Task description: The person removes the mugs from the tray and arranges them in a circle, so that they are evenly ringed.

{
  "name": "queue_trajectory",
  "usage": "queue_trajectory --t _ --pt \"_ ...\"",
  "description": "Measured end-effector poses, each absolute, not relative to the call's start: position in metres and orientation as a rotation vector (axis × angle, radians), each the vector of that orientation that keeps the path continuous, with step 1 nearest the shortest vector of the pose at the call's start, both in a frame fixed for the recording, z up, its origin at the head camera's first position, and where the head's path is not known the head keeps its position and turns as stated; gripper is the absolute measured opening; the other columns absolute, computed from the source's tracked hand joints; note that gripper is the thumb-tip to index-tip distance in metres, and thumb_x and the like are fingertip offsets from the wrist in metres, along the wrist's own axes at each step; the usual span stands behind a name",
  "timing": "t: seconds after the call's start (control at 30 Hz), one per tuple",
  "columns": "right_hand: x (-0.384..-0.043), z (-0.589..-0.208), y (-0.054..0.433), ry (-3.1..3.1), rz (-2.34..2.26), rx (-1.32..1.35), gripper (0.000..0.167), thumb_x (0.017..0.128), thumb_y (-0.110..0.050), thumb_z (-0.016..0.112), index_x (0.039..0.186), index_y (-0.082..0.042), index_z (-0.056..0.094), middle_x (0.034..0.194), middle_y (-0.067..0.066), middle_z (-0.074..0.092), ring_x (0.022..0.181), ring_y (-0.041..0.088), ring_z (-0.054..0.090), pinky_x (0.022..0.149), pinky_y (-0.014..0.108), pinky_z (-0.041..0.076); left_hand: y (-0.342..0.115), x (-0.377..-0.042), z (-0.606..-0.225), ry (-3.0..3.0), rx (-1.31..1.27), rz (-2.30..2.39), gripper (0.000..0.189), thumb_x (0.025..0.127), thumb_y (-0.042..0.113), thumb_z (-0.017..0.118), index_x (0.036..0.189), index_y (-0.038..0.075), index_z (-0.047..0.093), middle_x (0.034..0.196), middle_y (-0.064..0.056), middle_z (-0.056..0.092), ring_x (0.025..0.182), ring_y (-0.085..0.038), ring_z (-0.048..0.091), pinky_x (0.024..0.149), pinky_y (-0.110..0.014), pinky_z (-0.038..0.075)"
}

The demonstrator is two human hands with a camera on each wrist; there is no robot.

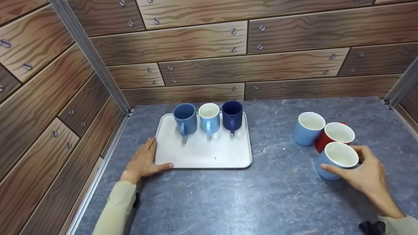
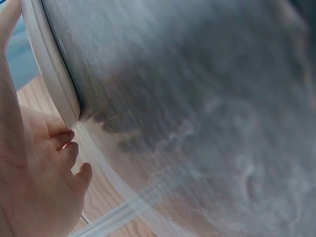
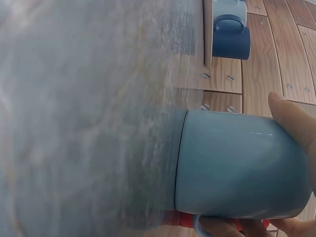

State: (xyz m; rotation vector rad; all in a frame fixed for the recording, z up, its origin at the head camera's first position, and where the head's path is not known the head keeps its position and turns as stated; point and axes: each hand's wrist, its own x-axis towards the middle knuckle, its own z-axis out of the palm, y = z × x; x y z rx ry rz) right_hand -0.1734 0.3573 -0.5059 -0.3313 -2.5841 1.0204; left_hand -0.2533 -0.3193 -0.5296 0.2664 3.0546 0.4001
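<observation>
A white tray (image 1: pixel 202 153) lies at the left middle of the grey table (image 1: pixel 261 195). Along its far edge stand a mid-blue mug (image 1: pixel 185 119), a light blue mug (image 1: pixel 209 119) and a navy mug (image 1: pixel 232 116). My left hand (image 1: pixel 145 161) rests against the tray's near left corner, fingers along the side and thumb along the front rim (image 2: pixel 52 84). My right hand (image 1: pixel 362 171) grips a blue mug (image 1: pixel 336 160) that stands on the table at the right. The right wrist view shows the same blue mug (image 3: pixel 242 165) close up with my thumb (image 3: pixel 291 118) on its side.
Close behind the held mug stand a red mug (image 1: pixel 333 135) and another light blue mug (image 1: pixel 307 129). Wood-pattern walls (image 1: pixel 228 58) close the table in at the back and both sides. Bare tabletop lies between the tray and the right-hand mugs.
</observation>
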Motion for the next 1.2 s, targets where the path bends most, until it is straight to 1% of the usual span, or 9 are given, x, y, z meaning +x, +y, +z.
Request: queue_trajectory --t 0.33,0.5,0.63,0.73,0.83,0.93,1.03,1.13,1.2 --pt "-0.174 -0.506 0.362 -2.553 1.019 -0.247 0.092 0.061 -0.037 0.107 0.134 -0.003 0.062 0.127 0.015 0.067 0.093 -0.021 0.04 0.076 0.018 0.038 -0.318 -0.256 -0.526 3.063 0.277 0.4 0.136 0.077 0.088 0.069 0.168 -0.003 0.024 0.176 -0.024 0.023 0.162 -0.046 0.025 0.132 -0.061 0.025" --pt "-0.174 -0.506 0.363 -2.545 1.036 -0.188 0.091 0.063 -0.035 0.106 0.137 -0.005 0.061 0.125 0.012 0.065 0.096 -0.02 0.043 0.077 0.015 0.037 -0.319 -0.257 -0.525 3.06 0.265 0.4 0.136 0.077 0.089 0.068 0.168 -0.001 0.024 0.176 -0.024 0.023 0.162 -0.045 0.024 0.133 -0.06 0.024" --pt "-0.173 -0.505 0.364 -2.56 1.034 -0.155 0.093 0.065 -0.035 0.106 0.14 -0.006 0.059 0.128 0.016 0.065 0.097 -0.019 0.042 0.077 0.017 0.037 -0.32 -0.256 -0.526 3.059 0.258 0.408 0.136 0.077 0.089 0.068 0.169 -0.001 0.023 0.176 -0.023 0.022 0.162 -0.046 0.024 0.132 -0.061 0.025" --pt "-0.171 -0.503 0.365 -2.588 1.008 -0.142 0.095 0.065 -0.036 0.105 0.141 -0.006 0.058 0.13 0.02 0.066 0.094 -0.02 0.041 0.075 0.019 0.037 -0.32 -0.255 -0.527 3.062 0.258 0.409 0.136 0.077 0.088 0.069 0.168 -0.001 0.024 0.176 -0.023 0.023 0.162 -0.046 0.025 0.132 -0.062 0.026" --pt "-0.168 -0.497 0.367 -2.608 0.994 -0.15 0.096 0.067 -0.039 0.104 0.143 -0.004 0.058 0.132 0.025 0.066 0.089 -0.023 0.041 0.071 0.011 0.038 -0.319 -0.254 -0.528 3.064 0.264 0.412 0.136 0.077 0.088 0.069 0.168 -0.002 0.024 0.175 -0.024 0.024 0.162 -0.046 0.025 0.132 -0.061 0.026" --pt "-0.164 -0.488 0.369 -2.595 0.979 -0.153 0.096 0.069 -0.04 0.103 0.143 0.0 0.058 0.131 0.026 0.067 0.085 -0.027 0.042 0.066 0.004 0.038 -0.319 -0.253 -0.529 3.068 0.27 0.41 0.135 0.077 0.088 0.069 0.168 -0.003 0.025 0.175 -0.025 0.024 0.162 -0.046 0.025 0.132 -0.06 0.025" --pt "-0.162 -0.476 0.368 -2.55 0.972 -0.14 0.093 0.07 -0.038 0.102 0.141 0.003 0.059 0.126 0.027 0.068 0.086 -0.027 0.043 0.069 0.001 0.038 -0.319 -0.252 -0.53 3.072 0.275 0.408 0.135 0.077 0.087 0.069 0.167 -0.003 0.026 0.175 -0.025 0.025 0.161 -0.046 0.026 0.132 -0.06 0.025" --pt "-0.162 -0.463 0.36 -2.483 0.987 -0.114 0.086 0.07 -0.033 0.102 0.138 0.001 0.063 0.123 0.019 0.069 0.09 -0.022 0.046 0.075 0.0 0.039 -0.319 -0.253 -0.53 3.073 0.279 0.408 0.135 0.077 0.087 0.07 0.167 -0.004 0.026 0.174 -0.026 0.026 0.161 -0.047 0.027 0.132 -0.061 0.026" --pt "-0.165 -0.455 0.35 -2.426 1.014 -0.08 0.082 0.069 -0.028 0.103 0.136 -0.001 0.066 0.12 0.006 0.07 0.093 -0.019 0.05 0.079 0.0 0.039 -0.319 -0.253 -0.53 3.069 0.276 0.408 0.136 0.077 0.088 0.069 0.167 -0.004 0.025 0.174 -0.026 0.025 0.161 -0.047 0.027 0.132 -0.061 0.026"
